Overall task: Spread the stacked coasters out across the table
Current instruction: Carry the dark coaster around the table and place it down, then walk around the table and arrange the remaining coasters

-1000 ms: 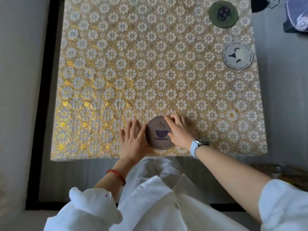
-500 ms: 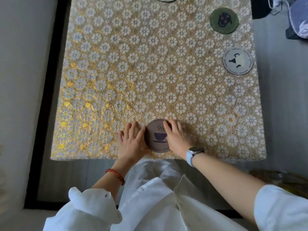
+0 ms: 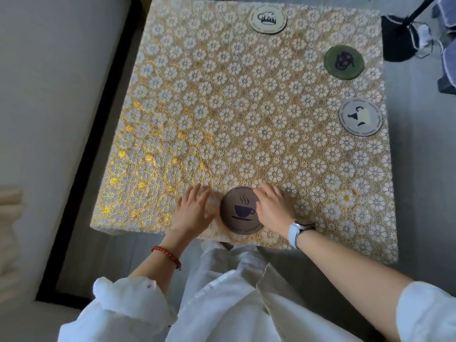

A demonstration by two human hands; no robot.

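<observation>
A: Where's the stack?

B: The brown coaster (image 3: 240, 210), printed with a steaming cup, lies flat at the near edge of the table (image 3: 222, 107); whether more lie under it I cannot tell.

A: And the hands?

B: The left hand (image 3: 195, 211) lies flat on the cloth just left of it, fingers spread and gripping nothing; the right hand (image 3: 274, 208) lies flat just right of it, fingers extended, its inner edge touching or overlapping the rim; nothing is grasped.

A: The others?

B: The cream coaster (image 3: 268, 19) sits at the far edge; the green coaster (image 3: 344, 62) is near the far right corner; the grey coaster (image 3: 360, 117) lies nearer along the right edge; all three flat and well apart from each other.

A: Anything worn?

B: A red bracelet (image 3: 165, 254) on the left wrist; a watch (image 3: 296, 230) on the right.
</observation>
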